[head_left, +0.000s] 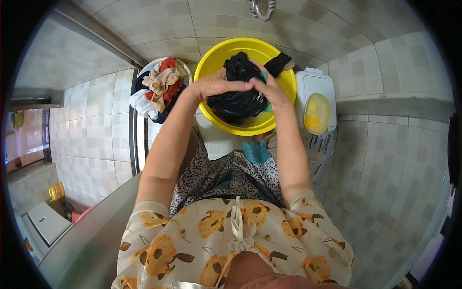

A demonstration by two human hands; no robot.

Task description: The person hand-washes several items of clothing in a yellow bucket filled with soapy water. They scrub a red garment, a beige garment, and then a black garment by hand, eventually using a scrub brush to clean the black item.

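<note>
A bunched black garment [237,98], dark and shiny as if wet, is gathered up inside a large yellow basin [206,103]. My left hand [211,86] grips it from the left, with the thumb stretched across its top and the other fingers mostly hidden. From the right, my right hand [273,92] holds the same bundle, its thumb pointing toward the left one. Bits of green cloth [268,105] show beside my right hand. A black piece of cloth with a beige end [279,63] hangs over the basin's right rim.
Left of the basin stands a white tub [186,70] heaped with red, beige, white and dark clothes [161,89]. To the right, a yellow oval dish [317,114] rests on a white lidded box [315,79]. A metal hose [263,9] hangs on the tiled wall ahead.
</note>
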